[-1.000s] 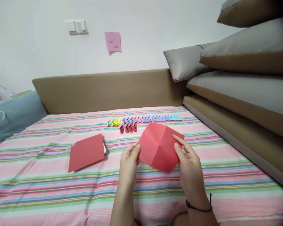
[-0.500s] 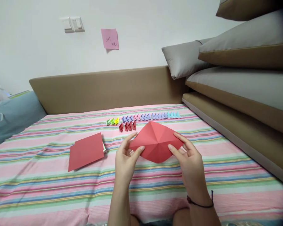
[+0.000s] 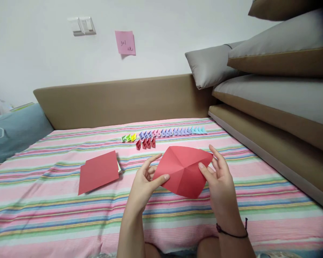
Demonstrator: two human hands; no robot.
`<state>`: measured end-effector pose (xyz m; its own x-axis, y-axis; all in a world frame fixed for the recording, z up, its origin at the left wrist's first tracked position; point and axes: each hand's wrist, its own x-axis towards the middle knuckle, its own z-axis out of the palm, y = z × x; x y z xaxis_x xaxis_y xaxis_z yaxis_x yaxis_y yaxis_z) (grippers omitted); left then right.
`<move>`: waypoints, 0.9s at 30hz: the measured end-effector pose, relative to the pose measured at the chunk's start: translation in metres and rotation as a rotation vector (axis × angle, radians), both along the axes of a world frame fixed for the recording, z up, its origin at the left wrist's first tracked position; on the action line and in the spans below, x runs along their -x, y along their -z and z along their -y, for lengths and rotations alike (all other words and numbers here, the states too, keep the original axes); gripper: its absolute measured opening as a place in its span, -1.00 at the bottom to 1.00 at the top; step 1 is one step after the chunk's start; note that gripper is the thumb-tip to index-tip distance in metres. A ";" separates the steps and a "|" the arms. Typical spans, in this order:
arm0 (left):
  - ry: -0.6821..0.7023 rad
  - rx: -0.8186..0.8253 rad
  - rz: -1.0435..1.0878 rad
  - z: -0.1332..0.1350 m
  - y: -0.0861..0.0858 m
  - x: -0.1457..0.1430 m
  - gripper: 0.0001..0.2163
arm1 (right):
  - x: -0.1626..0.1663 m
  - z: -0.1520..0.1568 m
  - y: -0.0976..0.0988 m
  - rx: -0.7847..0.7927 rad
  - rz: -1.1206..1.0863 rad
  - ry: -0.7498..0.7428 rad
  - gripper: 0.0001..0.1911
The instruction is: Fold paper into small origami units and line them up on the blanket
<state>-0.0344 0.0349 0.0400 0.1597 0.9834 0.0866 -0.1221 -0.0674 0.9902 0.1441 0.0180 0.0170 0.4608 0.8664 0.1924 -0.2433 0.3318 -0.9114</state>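
Observation:
A creased square of red origami paper (image 3: pixel 183 165) is held up above the striped cloth between my two hands. Its fold lines meet near the middle. My left hand (image 3: pixel 148 175) grips the left corner, thumb on top and fingers behind the sheet. At the opposite corner my right hand (image 3: pixel 218 172) pinches the paper, its thumb on the near face and the index finger raised past the edge. Beyond the sheet, several small dark red folded paper pieces (image 3: pixel 145 143) stand in a short row. To the left lies a stack of red paper sheets (image 3: pixel 99 172).
A long row of small blue, pink and purple folded pieces (image 3: pixel 174 132) runs behind, with green and yellow ones (image 3: pixel 128 137) at its left. Stacked grey-brown cushions (image 3: pixel 274 86) rise on the right. A brown padded board (image 3: pixel 123 102) borders the striped cloth (image 3: pixel 56 215) at the back.
The red paper has turned and tilted, its near edge dropping and more of its face showing. Both hands have shifted slightly, and the right index finger has lifted.

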 end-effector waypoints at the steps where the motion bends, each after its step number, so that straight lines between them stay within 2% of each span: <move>1: 0.043 0.036 0.020 0.001 0.000 0.001 -0.38 | -0.001 0.000 0.000 -0.003 0.008 0.011 -0.35; 3: 0.008 0.052 0.054 0.001 -0.001 0.002 -0.42 | -0.002 0.000 0.001 -0.007 0.022 0.014 -0.35; 6: -0.187 0.066 0.127 -0.001 0.000 0.003 -0.60 | -0.003 -0.001 0.004 -0.033 0.049 0.019 -0.37; 8: -0.290 0.111 0.162 -0.003 0.002 0.005 -0.62 | -0.003 -0.002 0.005 -0.049 0.066 0.032 -0.39; 10: -0.336 0.148 0.178 -0.005 0.004 0.006 -0.59 | -0.003 -0.002 0.005 -0.052 0.076 0.030 -0.40; 15: -0.299 0.171 0.142 -0.005 0.006 0.006 -0.60 | -0.002 -0.001 0.004 -0.049 0.063 -0.026 -0.41; 17: -0.235 0.171 0.106 -0.003 0.004 0.005 -0.59 | -0.003 -0.001 0.004 -0.043 0.062 -0.040 -0.43; 22: -0.015 0.114 0.049 0.000 0.002 0.001 -0.33 | -0.003 0.000 0.005 0.007 0.073 -0.055 -0.48; 24: -0.001 0.058 0.027 -0.001 0.003 0.001 -0.29 | -0.003 0.000 0.006 0.030 0.076 -0.052 -0.49; 27: -0.026 -0.030 -0.044 -0.003 0.006 0.001 -0.36 | -0.003 -0.001 0.007 0.058 0.068 -0.042 -0.50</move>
<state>-0.0351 0.0375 0.0345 0.1383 0.9843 0.1096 -0.0761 -0.0997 0.9921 0.1471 0.0190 0.0101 0.4116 0.8952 0.1709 -0.1929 0.2689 -0.9437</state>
